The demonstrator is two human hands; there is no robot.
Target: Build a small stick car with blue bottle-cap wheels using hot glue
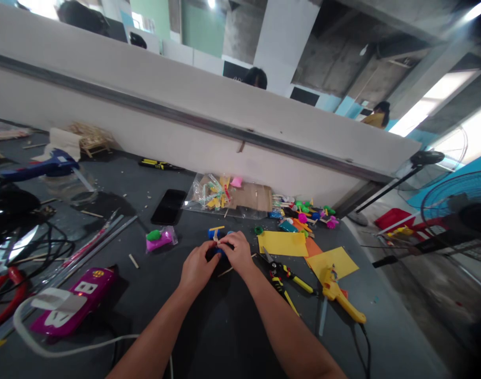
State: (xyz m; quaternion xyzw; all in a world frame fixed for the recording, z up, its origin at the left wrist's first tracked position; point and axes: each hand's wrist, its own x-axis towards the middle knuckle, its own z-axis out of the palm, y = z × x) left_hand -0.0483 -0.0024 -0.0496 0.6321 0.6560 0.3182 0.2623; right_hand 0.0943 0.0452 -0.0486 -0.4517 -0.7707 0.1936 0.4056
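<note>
A small craft piece with blue parts, a yellow strip and a pale bit on top sits in front of me on the dark table. My left hand is closed around its near left side, thumb and fingers drawn together. From the right, my right hand pinches at the same piece, its fingertips meeting those of the left. The fingers cover much of the blue part, so its full shape is hidden. Just right of the hands lies a small green ring.
Yellow paper, black-and-yellow pliers and a yellow glue gun lie at right. Beyond the hands are a plastic bag and a phone. A purple power strip is at left; a low partition borders the table.
</note>
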